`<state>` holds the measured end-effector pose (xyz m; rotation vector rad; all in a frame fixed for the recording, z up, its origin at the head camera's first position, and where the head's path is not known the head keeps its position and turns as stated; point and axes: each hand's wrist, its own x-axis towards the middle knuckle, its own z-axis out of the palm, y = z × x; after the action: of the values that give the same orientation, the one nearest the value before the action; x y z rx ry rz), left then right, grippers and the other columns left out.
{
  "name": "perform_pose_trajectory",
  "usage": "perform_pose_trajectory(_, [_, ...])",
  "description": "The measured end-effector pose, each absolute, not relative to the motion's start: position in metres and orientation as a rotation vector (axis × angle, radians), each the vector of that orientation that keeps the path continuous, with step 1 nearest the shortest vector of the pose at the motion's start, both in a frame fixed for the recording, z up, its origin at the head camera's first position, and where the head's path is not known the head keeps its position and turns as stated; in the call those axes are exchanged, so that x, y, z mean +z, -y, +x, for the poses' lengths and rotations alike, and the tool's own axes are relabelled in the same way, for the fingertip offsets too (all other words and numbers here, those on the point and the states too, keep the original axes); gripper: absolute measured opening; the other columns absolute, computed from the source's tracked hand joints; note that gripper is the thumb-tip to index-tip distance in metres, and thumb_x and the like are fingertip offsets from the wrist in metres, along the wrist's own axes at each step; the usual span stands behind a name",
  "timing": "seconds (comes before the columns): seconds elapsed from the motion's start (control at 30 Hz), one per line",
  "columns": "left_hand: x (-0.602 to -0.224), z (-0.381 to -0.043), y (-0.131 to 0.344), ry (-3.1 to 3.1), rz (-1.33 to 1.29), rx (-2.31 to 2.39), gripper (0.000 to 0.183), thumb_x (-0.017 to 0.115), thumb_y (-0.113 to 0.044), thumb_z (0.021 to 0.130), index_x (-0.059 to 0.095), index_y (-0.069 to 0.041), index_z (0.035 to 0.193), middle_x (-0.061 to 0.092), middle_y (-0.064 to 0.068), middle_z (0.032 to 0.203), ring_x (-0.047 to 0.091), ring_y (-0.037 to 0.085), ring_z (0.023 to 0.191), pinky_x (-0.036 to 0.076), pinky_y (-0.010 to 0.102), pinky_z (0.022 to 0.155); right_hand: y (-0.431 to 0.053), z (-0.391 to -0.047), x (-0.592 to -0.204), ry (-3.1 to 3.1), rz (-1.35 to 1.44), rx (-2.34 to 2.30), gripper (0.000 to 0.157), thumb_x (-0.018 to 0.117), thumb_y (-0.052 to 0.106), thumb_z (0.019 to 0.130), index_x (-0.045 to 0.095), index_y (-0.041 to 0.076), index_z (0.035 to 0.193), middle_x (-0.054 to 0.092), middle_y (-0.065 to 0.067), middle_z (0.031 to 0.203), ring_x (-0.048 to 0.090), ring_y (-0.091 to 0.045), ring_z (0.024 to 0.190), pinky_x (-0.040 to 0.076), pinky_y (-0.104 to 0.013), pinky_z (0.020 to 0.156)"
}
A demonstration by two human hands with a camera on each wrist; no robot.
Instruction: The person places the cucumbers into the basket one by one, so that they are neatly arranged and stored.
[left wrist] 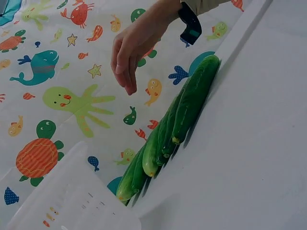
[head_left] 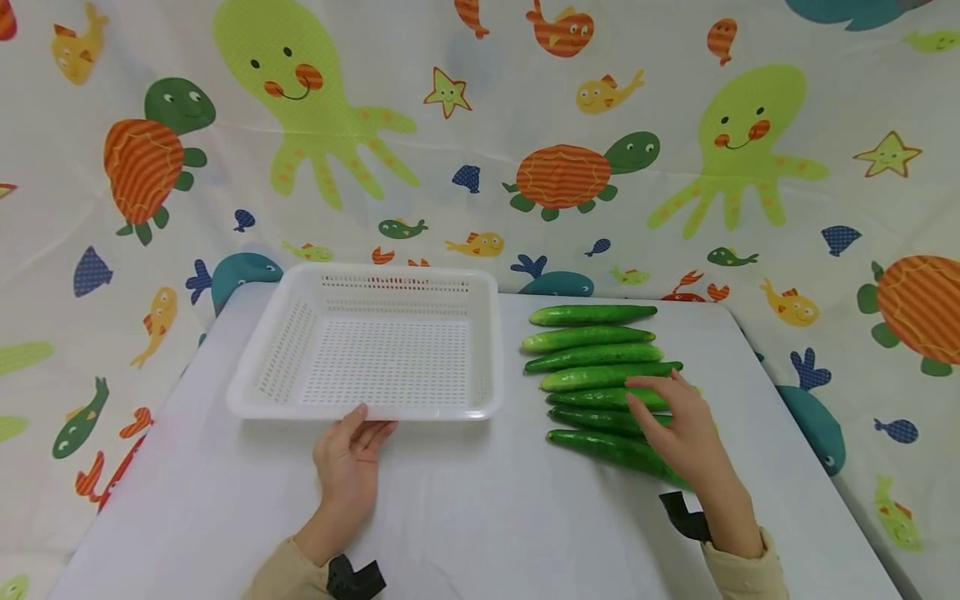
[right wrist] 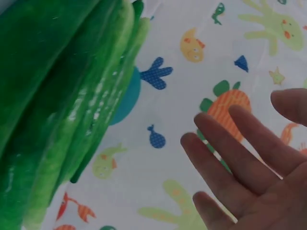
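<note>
A white plastic basket (head_left: pixel 491 350) with slotted sides stands on the left of the table. My left hand (head_left: pixel 348 471) holds its front rim, thumb at the top of the rim and fingers under it. Several green cucumbers (head_left: pixel 592 377) lie side by side in a column right of the basket. My right hand (head_left: pixel 686 429) hovers over their right ends, its fingers spread and holding nothing. In the right wrist view its straight fingers (right wrist: pixel 235 160) are apart from the cucumbers (right wrist: pixel 62 96). The left wrist view shows the right hand (left wrist: pixel 132 52) raised above the row.
A white cloth (head_left: pixel 480 517) covers the table. Behind it hangs a curtain (head_left: pixel 510 108) printed with sea animals, reaching down past the table's back and side edges. Black bands (head_left: pixel 356 579) sit on both wrists, by the beige sleeves.
</note>
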<state>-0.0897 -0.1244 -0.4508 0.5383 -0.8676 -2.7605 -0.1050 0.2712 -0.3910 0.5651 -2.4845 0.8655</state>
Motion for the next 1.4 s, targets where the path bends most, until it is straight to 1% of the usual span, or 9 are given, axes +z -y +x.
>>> perform_pose_trajectory(0.13, [-0.454, -0.092, 0.120, 0.837, 0.477, -2.701, 0.014, 0.059, 0.003, 0.098, 0.055, 0.005, 0.084, 0.068, 0.016, 0.075, 0.070, 0.026, 0.065, 0.065, 0.038, 0.069, -0.280, -0.111, -0.401, 2.558, 0.617, 0.846, 0.020, 0.073, -0.005, 0.085, 0.072, 0.002, 0.104, 0.073, -0.008, 0.100, 0.067, -0.030, 0.094, 0.034, -0.037, 0.118])
perform_pose_trajectory(0.3, [-0.459, -0.093, 0.116, 0.866, 0.370, -2.638, 0.007, 0.059, 0.005, 0.096, 0.057, 0.009, 0.091, 0.069, 0.017, 0.080, 0.071, 0.027, 0.067, 0.065, 0.040, 0.068, -0.299, -0.112, -0.408, 2.687, 0.603, 0.770, 0.016, 0.073, 0.001, 0.088, 0.072, 0.004, 0.104, 0.073, -0.004, 0.101, 0.067, -0.025, 0.094, 0.057, -0.046, 0.083])
perform_pose_trajectory(0.37, [-0.460, -0.094, 0.116, 0.873, 0.330, -2.623, 0.005, 0.057, 0.007, 0.097, 0.056, 0.009, 0.092, 0.069, 0.017, 0.080, 0.072, 0.028, 0.067, 0.065, 0.040, 0.068, -0.310, -0.112, -0.410, 2.710, 0.581, 0.749, 0.016, 0.073, 0.003, 0.089, 0.072, 0.005, 0.104, 0.073, -0.002, 0.100, 0.067, -0.021, 0.093, 0.059, -0.035, 0.075])
perform_pose_trajectory(0.47, [-0.462, -0.096, 0.115, 0.852, 0.281, -2.609, 0.007, 0.056, 0.008, 0.097, 0.055, 0.010, 0.090, 0.068, 0.017, 0.080, 0.071, 0.028, 0.066, 0.065, 0.040, 0.065, -0.329, -0.110, -0.410, 2.731, 0.530, 0.787, 0.015, 0.074, 0.004, 0.089, 0.073, 0.006, 0.104, 0.073, 0.001, 0.098, 0.066, -0.011, 0.092, 0.054, -0.018, 0.077])
perform_pose_trajectory(0.53, [-0.463, -0.097, 0.115, 0.829, 0.257, -2.605, 0.009, 0.055, 0.010, 0.097, 0.054, 0.009, 0.087, 0.068, 0.018, 0.079, 0.071, 0.029, 0.064, 0.065, 0.041, 0.064, -0.342, -0.107, -0.410, 2.762, 0.489, 0.813, 0.014, 0.074, 0.007, 0.089, 0.073, 0.008, 0.104, 0.073, 0.002, 0.096, 0.064, -0.005, 0.091, 0.053, -0.015, 0.078])
perform_pose_trajectory(0.7, [-0.465, -0.100, 0.114, 0.784, 0.201, -2.595, 0.008, 0.055, 0.010, 0.096, 0.054, 0.011, 0.089, 0.068, 0.019, 0.078, 0.071, 0.031, 0.064, 0.065, 0.041, 0.063, -0.374, -0.097, -0.413, 2.920, 0.331, 0.877, 0.014, 0.074, 0.018, 0.092, 0.074, 0.013, 0.105, 0.073, 0.005, 0.097, 0.061, 0.002, 0.087, 0.058, -0.029, 0.072])
perform_pose_trajectory(0.9, [-0.465, -0.103, 0.114, 0.810, 0.225, -2.560, 0.005, 0.055, 0.009, 0.097, 0.052, 0.012, 0.097, 0.068, 0.020, 0.082, 0.071, 0.031, 0.065, 0.065, 0.041, 0.061, -0.391, -0.084, -0.430, 3.076, 0.175, 1.008, 0.018, 0.073, 0.024, 0.093, 0.074, 0.012, 0.106, 0.072, 0.002, 0.099, 0.062, 0.001, 0.086, 0.057, -0.024, 0.070])
perform_pose_trajectory(1.2, [-0.464, -0.101, 0.113, 0.837, 0.287, -2.539, 0.004, 0.054, 0.007, 0.098, 0.053, 0.012, 0.099, 0.070, 0.018, 0.082, 0.071, 0.030, 0.063, 0.064, 0.040, 0.059, -0.392, -0.073, -0.449, 3.225, 0.203, 1.122, 0.049, 0.083, 0.030, 0.081, 0.067, 0.008, 0.123, 0.066, -0.010, 0.120, 0.061, -0.008, 0.099, 0.058, -0.026, 0.079])
perform_pose_trajectory(1.4, [-0.460, -0.105, 0.112, 0.846, 0.298, -2.536, 0.008, 0.055, 0.007, 0.098, 0.052, 0.013, 0.101, 0.070, 0.019, 0.082, 0.071, 0.030, 0.064, 0.065, 0.040, 0.059, -0.392, -0.076, -0.448, 3.232, 0.229, 1.070, 0.050, 0.085, 0.027, 0.079, 0.067, 0.006, 0.121, 0.067, -0.011, 0.118, 0.062, -0.013, 0.099, 0.058, -0.027, 0.078])
